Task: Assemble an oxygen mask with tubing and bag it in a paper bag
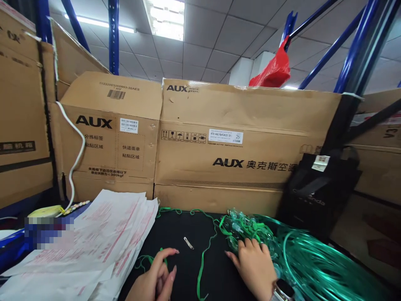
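Over the black surface at the bottom centre, my left hand [155,274] has its thumb and index finger apart, beside a short curl of green ribbon [144,261]. My right hand [255,263], with a watch [283,288] at the wrist, lies spread on the near edge of a tangled pile of green ribbon and clear pieces [250,228]. A small metal piece with a hole [188,243] rests between the hands, farther back. One long green ribbon [201,271] runs down the surface between them. To the right is a large coil of shiny green tubing [326,263].
White printed sheets [103,242] are stacked at left, near a yellow-green object [45,213] with a white cable [82,146]. Cardboard panels [188,167] stand behind. A black bag [308,192] hangs at right, and a red bag [275,69] hangs above.
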A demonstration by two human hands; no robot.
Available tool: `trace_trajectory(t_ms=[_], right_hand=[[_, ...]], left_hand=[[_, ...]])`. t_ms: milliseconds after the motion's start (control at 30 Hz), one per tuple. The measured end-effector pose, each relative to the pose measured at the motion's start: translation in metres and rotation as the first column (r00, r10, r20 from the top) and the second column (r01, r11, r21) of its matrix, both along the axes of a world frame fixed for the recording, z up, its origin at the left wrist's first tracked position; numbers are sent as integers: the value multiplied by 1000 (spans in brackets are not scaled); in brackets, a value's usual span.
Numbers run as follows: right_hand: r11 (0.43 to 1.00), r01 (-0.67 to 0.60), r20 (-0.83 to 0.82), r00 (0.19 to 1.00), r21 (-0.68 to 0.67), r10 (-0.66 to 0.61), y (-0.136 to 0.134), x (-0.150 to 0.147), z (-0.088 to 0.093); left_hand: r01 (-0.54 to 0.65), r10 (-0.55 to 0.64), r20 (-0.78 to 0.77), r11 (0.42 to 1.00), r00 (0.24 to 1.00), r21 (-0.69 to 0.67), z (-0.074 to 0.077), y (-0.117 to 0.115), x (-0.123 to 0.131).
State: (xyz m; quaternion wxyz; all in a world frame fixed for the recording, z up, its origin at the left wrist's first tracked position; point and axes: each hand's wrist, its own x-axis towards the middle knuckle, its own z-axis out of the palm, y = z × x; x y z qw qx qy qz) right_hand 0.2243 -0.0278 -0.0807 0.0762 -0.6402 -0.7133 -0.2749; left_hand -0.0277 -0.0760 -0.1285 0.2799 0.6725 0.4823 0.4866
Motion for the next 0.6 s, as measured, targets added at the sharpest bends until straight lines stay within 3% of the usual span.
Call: trace_trajectory(t_ms=[133,233,300,367,433,500,533,600], right_hand=[[996,-89,-151,984,24,92,-2,-5,3],[954,-247,-417,859,171,297,-3,-7,12],[900,-353,-633,642,255,432,-5,-11,18],[850,-433,-838,306,299,451,-9,-19,21],[816,-487,-944,-64,312,323,-15,-30,21],[788,-539,-932,-343,297,117,-22,-42,20],[771,-568,-901,-434,289,17,-26,-48,19],[726,-632,-831,-534,272,-154,-34,-57,16]], left_hand=[[75,-28,235,979,972,-192,16,-4,3],[115,-36,314,965,949,-237,19,-3,2],[159,-64,346,954,936,-254,19,-2,1],[212,-102,382,942,919,-260,19,-1,2],[281,-154,425,926,892,-252,18,-1,3],[360,-223,455,901,862,-241,17,-3,6],[395,-254,464,888,848,-236,16,-3,7],[445,-296,483,866,824,-227,12,-4,10]])
